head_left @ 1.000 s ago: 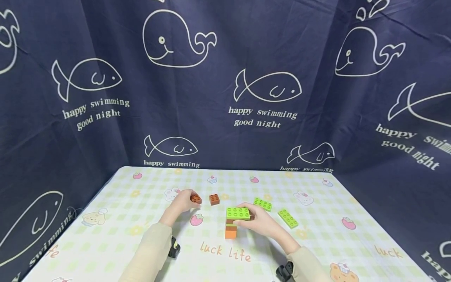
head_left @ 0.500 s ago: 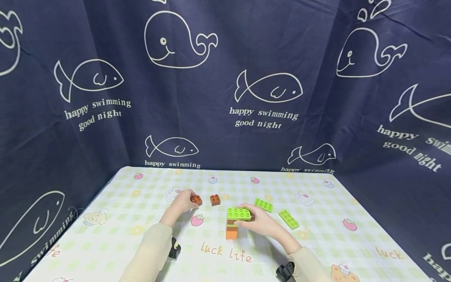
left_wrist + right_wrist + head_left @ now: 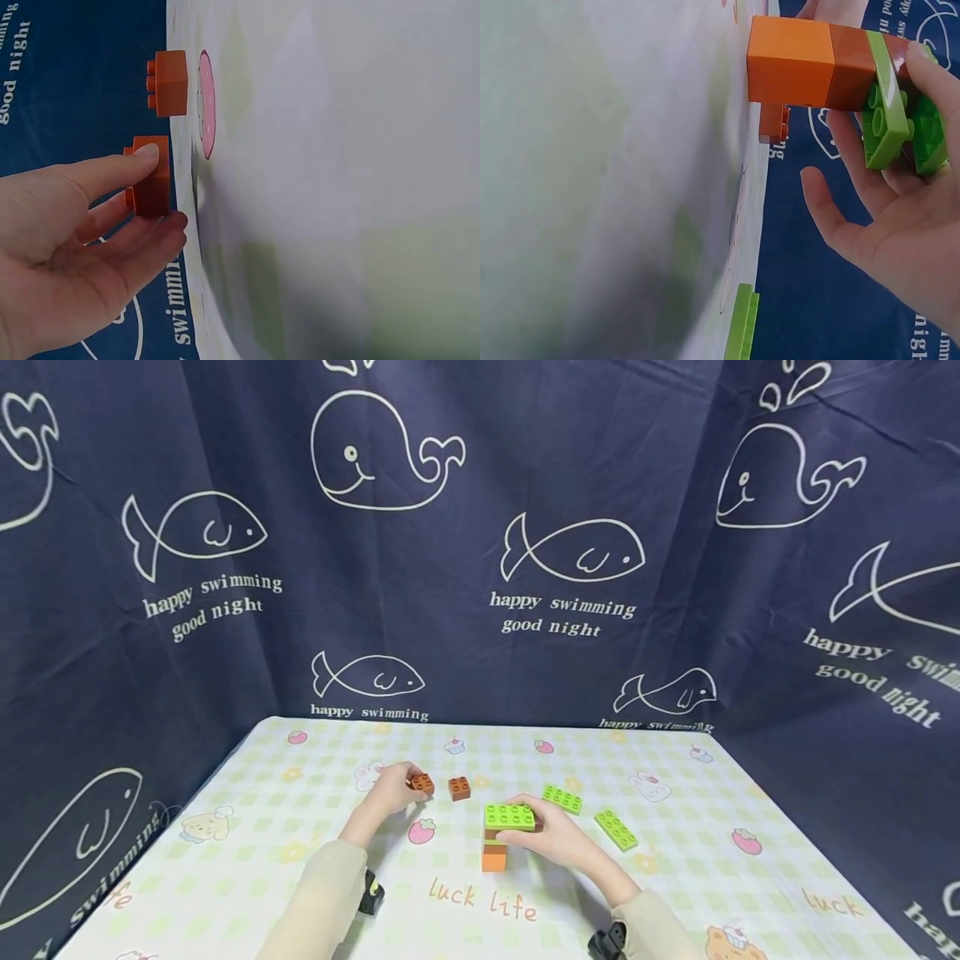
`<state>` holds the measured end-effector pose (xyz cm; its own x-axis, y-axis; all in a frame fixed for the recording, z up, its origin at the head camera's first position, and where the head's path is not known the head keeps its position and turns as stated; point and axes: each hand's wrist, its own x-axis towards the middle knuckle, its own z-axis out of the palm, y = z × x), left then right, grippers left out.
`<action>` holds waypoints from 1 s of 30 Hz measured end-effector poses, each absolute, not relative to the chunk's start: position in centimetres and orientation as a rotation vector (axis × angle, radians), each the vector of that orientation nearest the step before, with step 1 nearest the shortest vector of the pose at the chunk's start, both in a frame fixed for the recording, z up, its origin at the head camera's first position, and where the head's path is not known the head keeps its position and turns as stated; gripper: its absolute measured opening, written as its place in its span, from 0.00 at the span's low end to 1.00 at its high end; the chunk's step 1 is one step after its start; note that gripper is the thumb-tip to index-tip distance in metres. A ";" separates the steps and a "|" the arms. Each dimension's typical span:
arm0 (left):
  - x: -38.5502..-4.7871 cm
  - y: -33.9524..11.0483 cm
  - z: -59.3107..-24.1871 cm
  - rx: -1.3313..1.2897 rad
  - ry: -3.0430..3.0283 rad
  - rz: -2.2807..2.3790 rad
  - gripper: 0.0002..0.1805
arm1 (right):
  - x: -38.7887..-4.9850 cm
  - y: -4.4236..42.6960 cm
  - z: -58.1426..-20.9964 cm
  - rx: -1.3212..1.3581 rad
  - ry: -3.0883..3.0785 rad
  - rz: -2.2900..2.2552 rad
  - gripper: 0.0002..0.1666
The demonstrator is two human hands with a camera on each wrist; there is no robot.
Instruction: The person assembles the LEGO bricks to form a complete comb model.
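Note:
On the left of the head view, my left hand [image 3: 393, 789] pinches a brown brick [image 3: 422, 785] between thumb and fingers. In the left wrist view the thumb presses the near side of this brown brick [image 3: 154, 184]. My right hand [image 3: 551, 828] holds the upper part of a stack of toy bricks [image 3: 494, 858]. At its base is an orange brick [image 3: 791, 61], followed by a brown brick [image 3: 851, 69], a green plate [image 3: 889, 112] and a second brown brick. A green plate [image 3: 510, 817] tops the stack and overhangs to the right.
A second brown brick [image 3: 459, 788] stands just right of the left hand. Beyond the right hand lie two green plates, one behind it [image 3: 562, 799] and another to its right [image 3: 616, 830]. A patterned cloth [image 3: 262, 852] covers the table; dark blue curtains [image 3: 480, 568] surround it.
The left hand and its brown brick have shifted slightly right, nearer the other brown brick, and more of the held brick shows. The right hand keeps its hold; the head view tilts slightly.

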<state>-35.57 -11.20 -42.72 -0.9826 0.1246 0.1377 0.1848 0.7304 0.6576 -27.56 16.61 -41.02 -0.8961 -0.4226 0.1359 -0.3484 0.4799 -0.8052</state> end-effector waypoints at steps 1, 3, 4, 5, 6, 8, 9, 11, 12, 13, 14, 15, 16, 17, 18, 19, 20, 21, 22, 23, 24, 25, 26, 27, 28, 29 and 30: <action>-35.5 -11.2 -42.7 -0.257 -2.833 -1.107 0.20 | -27.5 16.6 -41.0 -0.690 2.636 -1.403 0.26; -35.4 -11.3 -42.6 -0.276 -2.814 -1.115 0.21 | -27.4 16.6 -40.9 -0.691 2.637 -1.406 0.26; -35.3 -11.3 -42.5 -0.281 -2.806 -1.123 0.20 | -27.3 16.6 -40.9 -0.694 2.635 -1.408 0.25; -35.2 -11.3 -42.5 -0.289 -2.801 -1.124 0.20 | -27.3 16.6 -40.9 -0.695 2.627 -1.414 0.25; -35.1 -11.3 -42.4 -0.298 -2.797 -1.122 0.20 | -27.3 16.6 -40.9 -0.698 2.624 -1.417 0.25; -35.0 -11.3 -42.4 -0.325 -2.794 -1.102 0.21 | -27.4 16.6 -41.0 -0.696 2.621 -1.423 0.25; -34.9 -11.3 -42.3 -0.328 -2.793 -1.106 0.21 | -27.4 16.6 -41.0 -0.692 2.623 -1.425 0.26; -34.8 -11.2 -42.2 -0.323 -2.795 -1.115 0.21 | -27.4 16.6 -41.1 -0.682 2.640 -1.420 0.26; -34.7 -11.2 -42.2 -0.321 -2.795 -1.122 0.21 | -27.4 16.6 -41.2 -0.680 2.647 -1.419 0.26; -34.7 -11.1 -42.1 -0.318 -2.796 -1.130 0.21 | -27.5 16.6 -41.2 -0.677 2.647 -1.421 0.26; -34.6 -11.1 -42.1 -0.307 -2.798 -1.150 0.20 | -27.5 16.6 -41.3 -0.669 2.649 -1.421 0.26; -34.6 -11.1 -42.1 -0.308 -2.799 -1.159 0.20 | -27.5 16.6 -41.3 -0.660 2.650 -1.419 0.26; -34.5 -11.1 -42.1 -0.314 -2.799 -1.163 0.19 | -27.6 16.6 -41.3 -0.657 2.649 -1.416 0.26; -34.5 -11.1 -42.2 -0.316 -2.800 -1.170 0.19 | -27.6 16.6 -41.3 -0.657 2.647 -1.415 0.26; -34.4 -11.1 -42.2 -0.318 -2.798 -1.183 0.19 | -27.6 16.6 -41.3 -0.656 2.647 -1.411 0.26; -34.3 -11.1 -42.2 -0.323 -2.796 -1.193 0.18 | -27.5 16.5 -41.2 -0.652 2.649 -1.406 0.25; -34.2 -11.1 -42.2 -0.332 -2.791 -1.200 0.18 | -27.5 16.5 -41.1 -0.646 2.649 -1.403 0.25; -34.1 -11.0 -42.2 -0.339 -2.785 -1.208 0.19 | -27.3 16.4 -40.9 -0.647 2.646 -1.402 0.25; -34.0 -11.0 -42.2 -0.347 -2.780 -1.214 0.19 | -27.2 16.4 -40.7 -0.648 2.642 -1.402 0.25; -33.9 -10.9 -42.1 -0.350 -2.774 -1.225 0.19 | -26.9 16.3 -40.3 -0.653 2.634 -1.406 0.24; -33.8 -10.9 -42.1 -0.359 -2.765 -1.231 0.19 | -26.6 16.2 -39.9 -0.653 2.624 -1.411 0.24; -33.7 -10.8 -42.0 -0.370 -2.756 -1.235 0.19 | -26.4 16.1 -39.5 -0.651 2.615 -1.414 0.23; -33.6 -10.7 -41.9 -0.387 -2.747 -1.231 0.19 | -26.1 16.0 -39.1 -0.650 2.611 -1.415 0.23; -33.4 -10.6 -41.7 -0.393 -2.737 -1.240 0.19 | -25.8 16.0 -38.6 -0.650 2.612 -1.412 0.23; -33.3 -10.5 -41.5 -0.400 -2.727 -1.249 0.19 | -25.6 15.9 -38.3 -0.652 2.618 -1.407 0.23; -33.2 -10.4 -41.4 -0.407 -2.716 -1.262 0.18 | -25.4 15.8 -38.0 -0.650 2.624 -1.404 0.22; -33.1 -10.3 -41.2 -0.416 -2.707 -1.268 0.18 | -25.3 15.8 -37.8 -0.644 2.632 -1.399 0.22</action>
<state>-33.09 -10.31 -41.16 -0.9545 0.1943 0.2262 0.2981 0.6104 0.7339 -25.26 15.75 -37.81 -0.9068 -0.4059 0.1140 -0.3215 0.4909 -0.8097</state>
